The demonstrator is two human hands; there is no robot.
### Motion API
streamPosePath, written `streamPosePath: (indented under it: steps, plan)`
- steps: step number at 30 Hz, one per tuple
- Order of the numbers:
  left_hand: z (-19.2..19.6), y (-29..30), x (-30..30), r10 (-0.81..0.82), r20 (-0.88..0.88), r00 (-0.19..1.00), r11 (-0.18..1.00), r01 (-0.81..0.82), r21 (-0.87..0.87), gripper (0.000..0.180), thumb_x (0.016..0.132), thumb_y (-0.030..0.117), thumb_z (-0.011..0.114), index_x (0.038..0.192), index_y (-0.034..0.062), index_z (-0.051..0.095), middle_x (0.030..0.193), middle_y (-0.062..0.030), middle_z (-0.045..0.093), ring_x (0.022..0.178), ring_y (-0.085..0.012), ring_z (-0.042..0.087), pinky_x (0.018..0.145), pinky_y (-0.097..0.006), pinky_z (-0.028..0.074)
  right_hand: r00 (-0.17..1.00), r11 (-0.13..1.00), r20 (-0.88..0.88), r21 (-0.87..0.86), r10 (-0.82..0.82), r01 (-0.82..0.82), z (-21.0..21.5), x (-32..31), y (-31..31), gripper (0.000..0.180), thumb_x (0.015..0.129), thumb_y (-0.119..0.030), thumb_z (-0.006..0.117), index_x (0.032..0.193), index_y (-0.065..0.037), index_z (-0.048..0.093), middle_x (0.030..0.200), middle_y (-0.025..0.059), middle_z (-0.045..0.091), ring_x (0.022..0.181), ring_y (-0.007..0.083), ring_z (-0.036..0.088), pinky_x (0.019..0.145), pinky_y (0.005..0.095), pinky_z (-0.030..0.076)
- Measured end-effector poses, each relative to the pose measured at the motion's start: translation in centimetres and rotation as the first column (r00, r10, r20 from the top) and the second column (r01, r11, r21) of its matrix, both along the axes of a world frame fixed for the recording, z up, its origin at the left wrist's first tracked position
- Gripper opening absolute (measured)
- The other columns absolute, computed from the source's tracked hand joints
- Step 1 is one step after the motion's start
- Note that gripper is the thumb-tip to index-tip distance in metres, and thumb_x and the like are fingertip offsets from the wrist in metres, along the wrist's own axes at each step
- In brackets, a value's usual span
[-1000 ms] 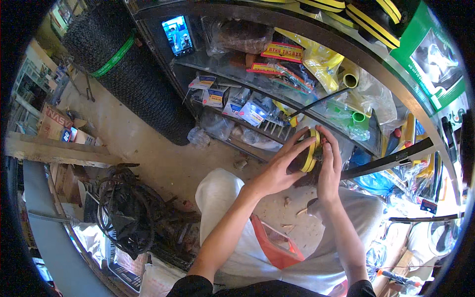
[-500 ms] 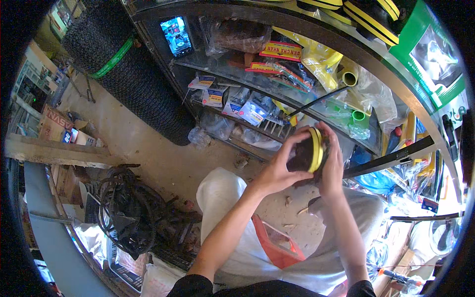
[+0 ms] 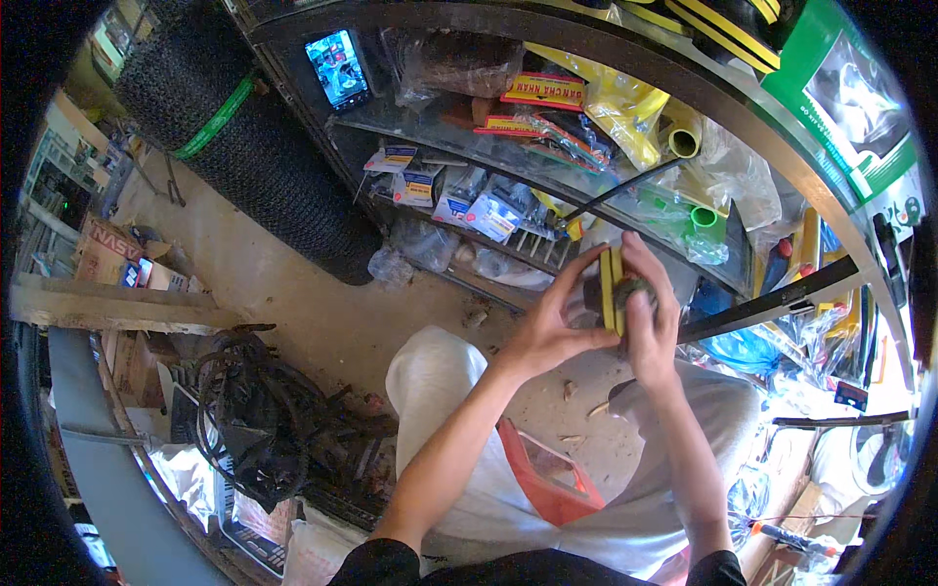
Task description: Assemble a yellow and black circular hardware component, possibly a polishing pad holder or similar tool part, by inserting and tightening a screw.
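Note:
Between my two hands, above my knees, is a black, disc-shaped thing with yellow bands round its edge (image 3: 613,293), now seen nearly edge-on. My left hand (image 3: 555,330) grips it from the left, its thumb along the lower edge and its fingers at the upper edge. My right hand (image 3: 653,322) closes on the right face, the thumb bent across it and the fingers curved over the top. Both palms hide much of the thing, and its exact kind does not show.
A shelf unit (image 3: 459,142) ahead holds bagged goods, small boxes and a lit phone (image 3: 338,70). A black mesh roll (image 3: 234,146) stands left of it. Black coils (image 3: 249,420) lie at lower left. Between my legs is a red plastic piece (image 3: 547,479). More black-and-yellow items (image 3: 723,34) sit at upper right.
The disc-shaped thing has been turned, so its yellow bands stand more upright and edge-on. My right thumb has come across its right face. The view has shifted slightly.

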State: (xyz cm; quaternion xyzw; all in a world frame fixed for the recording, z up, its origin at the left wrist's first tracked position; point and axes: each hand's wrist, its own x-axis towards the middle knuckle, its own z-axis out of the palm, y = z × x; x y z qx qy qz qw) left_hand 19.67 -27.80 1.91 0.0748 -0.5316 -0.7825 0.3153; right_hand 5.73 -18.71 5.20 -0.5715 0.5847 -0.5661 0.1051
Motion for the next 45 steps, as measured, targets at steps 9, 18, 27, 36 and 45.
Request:
streamPosePath:
  steps: [9, 18, 27, 36, 45]
  plan:
    - [0.1, -0.3, 0.3, 0.153, 0.178, 0.972, 0.848, -0.037, -0.529, 0.096, 0.07, -0.003, 0.082, 0.153, 0.0087, 0.035, 0.16, -0.0114, 0.033, 0.149, -0.0262, 0.028, 0.122, -0.039, 0.024, 0.815, 0.976, 0.56, 0.218, -0.146, 0.025, 1.3, 1.1, -0.5, 0.045, 0.109, -0.032, 0.042, 0.144, -0.004, 0.049, 0.135, 0.009, 0.056, 0.123, 0.0159, 0.051, 0.109, 0.0296, 0.035]
    - [0.8, -1.0, 0.7, -0.024, 0.051, 0.998, 0.993, 0.03, -0.116, 0.097, 0.077, 0.002, 0.079, 0.157, 0.0058, 0.025, 0.159, -0.0112, 0.032, 0.149, -0.0228, 0.027, 0.121, -0.037, 0.024, 0.648, 0.986, 0.762, 0.095, 0.015, -0.134, 2.2, 1.0, 0.3, 0.064, 0.095, -0.016, 0.051, 0.154, -0.005, 0.03, 0.16, 0.0112, 0.03, 0.143, 0.0231, 0.034, 0.119, 0.0349, 0.022]
    - [-0.3, -0.1, 0.4, -0.055, 0.081, 0.995, 0.968, 0.034, 0.249, 0.089, 0.083, 0.02, 0.082, 0.155, 0.008, 0.03, 0.145, -0.0137, 0.048, 0.133, -0.0209, 0.047, 0.11, -0.037, 0.04, 0.899, 0.986, -0.417, 0.034, -0.133, 0.162, 2.8, 0.2, 0.1, 0.043, 0.097, -0.019, 0.053, 0.135, 0.002, 0.052, 0.134, 0.0232, 0.056, 0.128, 0.0414, 0.05, 0.109, 0.0421, 0.038]
    - [0.0, 0.6, -0.5, 0.081, 0.144, 0.986, 0.996, -0.075, -0.043, 0.095, 0.072, -0.002, 0.082, 0.153, 0.007, 0.035, 0.154, -0.0106, 0.042, 0.142, -0.0219, 0.039, 0.118, -0.036, 0.031, 0.948, 0.989, 0.306, 0.138, -0.091, 0.05, 0.9, -0.3, -0.1, 0.044, 0.103, -0.03, 0.05, 0.133, 0.001, 0.055, 0.135, 0.0229, 0.056, 0.124, 0.0308, 0.056, 0.105, 0.0403, 0.042]
    - [-0.3, 0.1, -0.1, 0.003, 0.084, 0.996, 0.995, 0.005, -0.101, 0.095, 0.072, -0.002, 0.08, 0.155, 0.0083, 0.035, 0.153, -0.0112, 0.043, 0.138, -0.022, 0.045, 0.113, -0.036, 0.039, 0.928, 0.924, -0.085, 0.098, -0.362, 0.369, 2.3, 1.5, -0.1, 0.031, 0.1, -0.022, 0.055, 0.115, 0.002, 0.064, 0.099, 0.0241, 0.068, 0.094, 0.04, 0.067, 0.085, 0.0415, 0.05]
